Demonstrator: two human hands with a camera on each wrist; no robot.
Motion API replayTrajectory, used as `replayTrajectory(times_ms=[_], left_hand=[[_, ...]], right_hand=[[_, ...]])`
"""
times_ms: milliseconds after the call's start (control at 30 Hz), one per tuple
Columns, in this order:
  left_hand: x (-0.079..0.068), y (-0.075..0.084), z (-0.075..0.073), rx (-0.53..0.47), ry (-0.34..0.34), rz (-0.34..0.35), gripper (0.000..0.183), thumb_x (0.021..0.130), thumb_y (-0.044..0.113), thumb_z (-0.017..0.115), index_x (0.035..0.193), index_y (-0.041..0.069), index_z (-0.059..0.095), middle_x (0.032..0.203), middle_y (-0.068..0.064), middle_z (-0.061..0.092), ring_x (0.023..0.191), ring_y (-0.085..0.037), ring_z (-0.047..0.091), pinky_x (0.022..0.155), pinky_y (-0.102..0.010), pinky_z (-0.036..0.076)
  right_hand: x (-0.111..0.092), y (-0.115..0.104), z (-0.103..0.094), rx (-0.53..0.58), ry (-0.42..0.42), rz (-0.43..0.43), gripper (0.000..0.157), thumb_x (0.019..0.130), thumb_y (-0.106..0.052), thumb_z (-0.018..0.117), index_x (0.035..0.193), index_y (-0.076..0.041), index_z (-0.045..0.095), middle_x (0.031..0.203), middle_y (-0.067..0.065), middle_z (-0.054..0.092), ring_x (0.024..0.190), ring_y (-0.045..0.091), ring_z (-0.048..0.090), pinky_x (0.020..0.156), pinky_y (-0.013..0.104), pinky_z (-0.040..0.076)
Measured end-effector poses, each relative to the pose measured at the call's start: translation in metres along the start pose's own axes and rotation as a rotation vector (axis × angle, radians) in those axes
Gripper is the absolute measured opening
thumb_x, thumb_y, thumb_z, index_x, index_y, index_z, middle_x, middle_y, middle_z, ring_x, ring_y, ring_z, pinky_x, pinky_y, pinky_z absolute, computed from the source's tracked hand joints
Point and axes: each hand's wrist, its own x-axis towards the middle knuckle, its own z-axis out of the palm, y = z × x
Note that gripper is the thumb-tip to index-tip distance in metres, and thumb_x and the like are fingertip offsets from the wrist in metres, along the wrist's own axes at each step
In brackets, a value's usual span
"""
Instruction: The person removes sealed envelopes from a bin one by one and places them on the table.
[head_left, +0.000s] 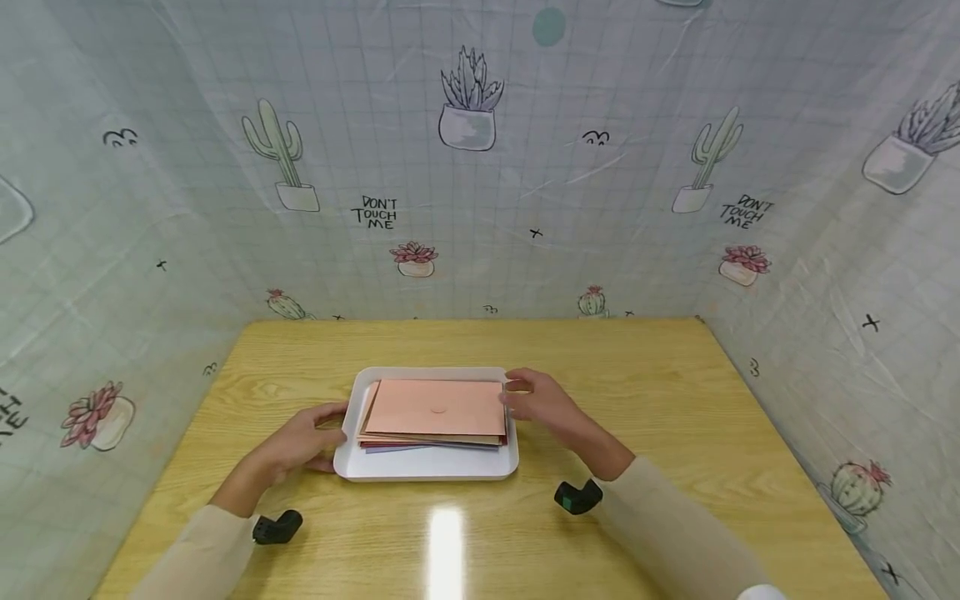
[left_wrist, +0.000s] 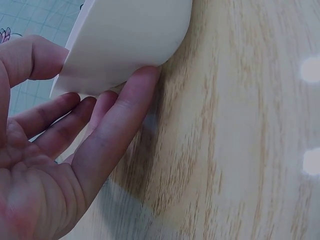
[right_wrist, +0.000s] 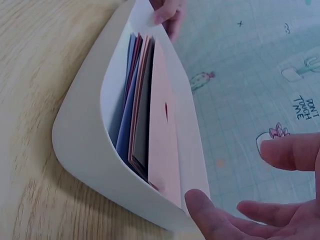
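Observation:
A shallow white tray (head_left: 427,467) rests on the wooden table in the head view. Inside lies a stack of coloured envelopes, with a pink envelope (head_left: 442,404) on top and the edges of beige, dark, red and lilac ones below it. My left hand (head_left: 300,437) grips the tray's left side. In the left wrist view its fingers (left_wrist: 115,130) reach under the white wall (left_wrist: 130,40) and another digit bends over the rim. At the tray's right edge my right hand (head_left: 551,408) is spread, its fingertips by the rim and the top envelope's right side.
A yellowish wooden table (head_left: 637,367) carries the tray, and a bright glare spot shows in front of it. Cloth printed with cacti (head_left: 468,100) hangs behind and on both sides. Small black devices (head_left: 277,527) sit at both wrists, below beige sleeves.

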Motion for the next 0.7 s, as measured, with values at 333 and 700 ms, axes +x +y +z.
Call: replayTrajectory(times_ms=[333, 700], left_hand=[[0.000, 0.000, -0.001, 0.001, -0.022, 0.013, 0.072, 0.102, 0.010, 0.057, 0.164, -0.003, 0.021, 0.163, -0.035, 0.028, 0.104, -0.029, 0.072, 0.079, -0.045, 0.066], [-0.003, -0.001, -0.003, -0.033, -0.026, 0.017, 0.074, 0.101, 0.009, 0.059, 0.164, -0.003, 0.021, 0.159, -0.036, 0.034, 0.105, -0.029, 0.072, 0.081, -0.046, 0.066]], right_hand=[[0.005, -0.002, 0.013, 0.019, 0.092, 0.074, 0.054, 0.099, -0.008, 0.068, 0.148, 0.007, 0.051, 0.137, 0.026, 0.064, 0.109, 0.030, 0.074, 0.092, 0.039, 0.064], [0.012, -0.003, 0.022, 0.004, 0.103, 0.087, 0.057, 0.098, -0.006, 0.066, 0.148, 0.012, 0.048, 0.131, 0.026, 0.069, 0.091, 0.025, 0.079, 0.082, 0.036, 0.066]])
